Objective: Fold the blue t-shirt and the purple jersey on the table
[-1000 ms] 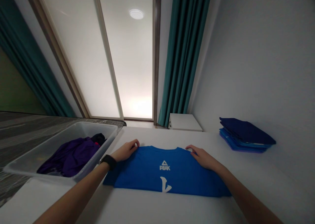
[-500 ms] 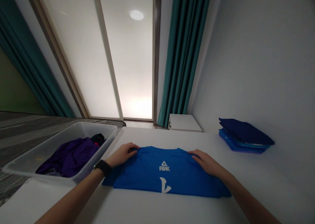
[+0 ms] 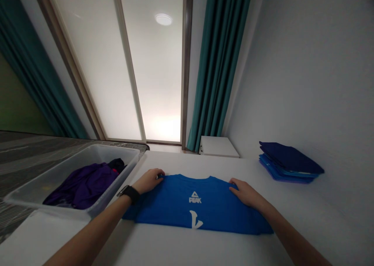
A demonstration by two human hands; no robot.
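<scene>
A blue T-shirt [image 3: 175,203] with a white PEAK logo and part of a white mark below it lies folded on the white table [image 3: 163,250]. Its neckline faces away from me. My left hand [image 3: 149,181], with a black watch [image 3: 130,194] on the wrist, pinches the shirt's far left shoulder edge. At the far right shoulder my right hand [image 3: 244,192] has its thumb and fingers closed on the cloth. The sleeves are partly covered by my hands and forearms.
A translucent plastic bin [image 3: 102,151] on the left holds a crumpled purple garment [image 3: 84,184] and darker cloth. On the right, against the wall, sits a stack of folded blue and navy clothes [image 3: 292,158]. A white cabinet [image 3: 219,146] stands beyond the table.
My right fingers, flatter before, have curled in at the right shoulder and shifted slightly right. My left fingers have curled round the left shoulder edge. The shirt's sides moved a little.
</scene>
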